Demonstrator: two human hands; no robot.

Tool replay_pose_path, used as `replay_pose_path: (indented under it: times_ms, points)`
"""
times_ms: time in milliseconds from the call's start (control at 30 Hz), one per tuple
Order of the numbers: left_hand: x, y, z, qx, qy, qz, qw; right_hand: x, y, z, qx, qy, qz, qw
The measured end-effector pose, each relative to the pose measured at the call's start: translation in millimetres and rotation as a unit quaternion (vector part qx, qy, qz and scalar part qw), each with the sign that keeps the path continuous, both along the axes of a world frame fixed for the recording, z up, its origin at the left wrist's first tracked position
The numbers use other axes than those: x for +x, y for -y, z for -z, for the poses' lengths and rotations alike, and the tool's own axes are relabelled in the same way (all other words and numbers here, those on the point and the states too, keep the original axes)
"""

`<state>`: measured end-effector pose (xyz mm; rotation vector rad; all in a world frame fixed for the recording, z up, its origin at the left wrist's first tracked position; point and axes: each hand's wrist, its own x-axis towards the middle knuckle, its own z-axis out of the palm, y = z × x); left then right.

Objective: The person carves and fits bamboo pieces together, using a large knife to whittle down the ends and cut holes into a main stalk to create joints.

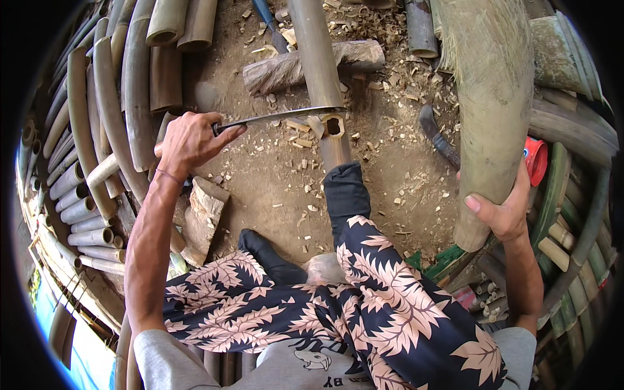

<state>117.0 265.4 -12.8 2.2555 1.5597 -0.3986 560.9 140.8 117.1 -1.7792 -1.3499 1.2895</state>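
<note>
My left hand (195,140) is closed around the handle of a long-bladed knife (279,116). Its thin dark blade points right and lies across a bamboo tube (320,62), just beyond a rough hole (333,125) cut in the wall. A loose sliver sticks up beside that hole. The tube's far part rests over a short log (279,73), while my foot in a dark covering (346,192) is at its near end. My right hand (504,211) grips the lower part of a thick bamboo pole (491,123), its thumb on the near side and its fingers mostly hidden behind.
Bamboo lengths (117,117) are stacked at the left, and more (575,130) lie at the right. A curved dark tool (439,136) and wood chips (390,97) lie on the dirt floor. Beyond the log is a blue-handled tool (266,16); a red can (536,160) stands behind the pole.
</note>
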Motion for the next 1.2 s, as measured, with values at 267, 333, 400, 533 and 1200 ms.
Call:
replay_pose_path:
  times_ms: [267, 333, 400, 533, 1200]
  points:
    - [1, 4, 3, 0.0, 0.003, -0.007, 1.0, -20, -7, 8, 0.005, -0.037, 0.002, 0.999]
    - [2, 5, 4, 0.002, -0.003, -0.013, 1.0, -25, -12, 10, 0.013, -0.044, -0.001, 0.999]
    - [4, 9, 5, 0.006, -0.009, -0.024, 1.0, -33, -15, 19, 0.099, 0.017, -0.033, 0.994]
    - [9, 13, 8, 0.005, -0.01, -0.04, 0.999, -55, -7, 96, 0.269, 0.166, -0.094, 0.944]
    - [0, -1, 6, -0.095, -0.038, -0.009, 0.995, -69, -43, 87, 0.206, 0.241, -0.19, 0.929]
